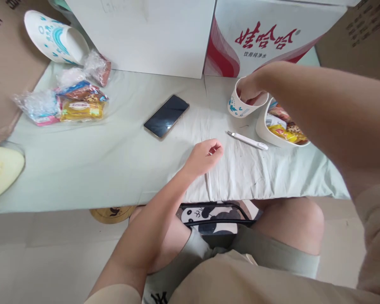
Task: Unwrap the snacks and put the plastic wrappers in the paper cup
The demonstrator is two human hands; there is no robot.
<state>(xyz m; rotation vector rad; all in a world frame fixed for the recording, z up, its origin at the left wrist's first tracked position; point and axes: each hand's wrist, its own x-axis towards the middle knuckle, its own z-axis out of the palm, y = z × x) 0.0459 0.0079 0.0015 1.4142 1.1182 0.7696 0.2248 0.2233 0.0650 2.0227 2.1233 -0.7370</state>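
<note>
Reaching down into the paper cup [238,106], the right hand [252,86] is keeping its fingers out of sight, so whether they are pinching anything cannot be told. The red-and-white box [266,40] is closing off the far side; the snack tub [263,130] is crowding the right; cloth [114,169] is stretching widely leftward, past the phone [166,116]. The cup is standing upright on this cloth, its mouth facing up, its long axis vertical. Nearer the front edge, the left hand [206,156] is curling its fingers toward the thumb; whether they are holding anything cannot be told. Beside it, the utility knife [248,140] is pointing its blade leftward.
</note>
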